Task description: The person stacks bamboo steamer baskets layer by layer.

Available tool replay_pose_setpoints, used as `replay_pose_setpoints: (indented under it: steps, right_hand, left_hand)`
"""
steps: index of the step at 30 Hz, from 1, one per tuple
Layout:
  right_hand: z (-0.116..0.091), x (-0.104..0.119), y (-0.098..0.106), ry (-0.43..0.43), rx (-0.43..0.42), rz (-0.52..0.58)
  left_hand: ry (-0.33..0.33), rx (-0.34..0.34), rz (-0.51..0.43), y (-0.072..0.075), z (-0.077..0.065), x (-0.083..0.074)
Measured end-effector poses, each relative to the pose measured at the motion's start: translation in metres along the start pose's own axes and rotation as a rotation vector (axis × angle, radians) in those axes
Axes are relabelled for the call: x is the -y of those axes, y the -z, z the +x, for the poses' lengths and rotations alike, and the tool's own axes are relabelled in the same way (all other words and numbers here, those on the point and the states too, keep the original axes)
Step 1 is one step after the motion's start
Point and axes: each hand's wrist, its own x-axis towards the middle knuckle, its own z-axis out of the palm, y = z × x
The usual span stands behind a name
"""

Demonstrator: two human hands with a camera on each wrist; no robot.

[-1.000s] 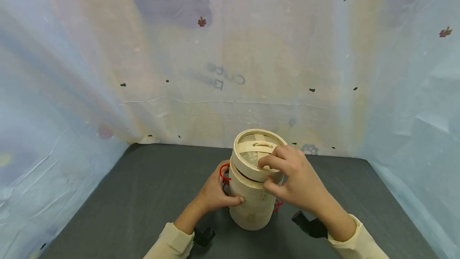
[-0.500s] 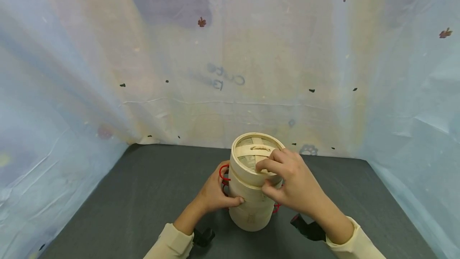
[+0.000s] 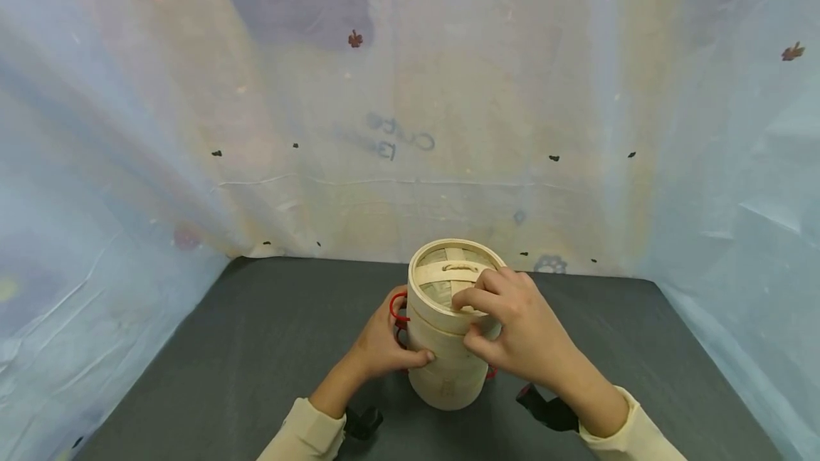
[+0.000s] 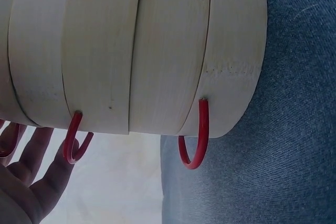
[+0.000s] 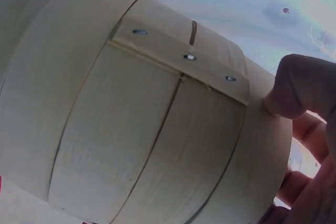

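A stacked bamboo steamer stands upright with its round woven lid on top, level on the upper tier. My left hand grips the steamer's left side, thumb across the front and fingers behind. Red curved handles stick out from the tiers beside those fingers in the left wrist view. At the lid's front right rim my right hand pinches the edge, fingers on top and thumb against the side. A stapled bamboo strip crosses the tier wall in the right wrist view.
The steamer stands on a dark grey table. Behind it hangs a pale patterned plastic sheet, which also closes off both sides. Black wrist-worn devices sit below the forearms, close to the table.
The lid, tilted with a gap beneath its front a second ago, has come down level onto the top tier. My right hand moved slightly down and left with it; my left hand kept its hold.
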Motion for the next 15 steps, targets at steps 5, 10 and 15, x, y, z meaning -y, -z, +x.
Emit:
replay_pose_setpoints:
  steps: [5,10,15]
  right_hand:
    - [0.001,0.001,-0.001,-0.004,0.014,-0.002]
    - [0.001,0.002,0.0,-0.011,0.024,0.007]
    - [0.002,-0.009,0.002,-0.038,0.007,0.066]
  left_hand:
    - [0.0,-0.001,-0.01,0.001,0.0,0.0]
    - [0.014,-0.005,-0.005,0.003,0.0,0.001]
    - [-0.023,-0.002,0.028,0.004,0.001,0.002]
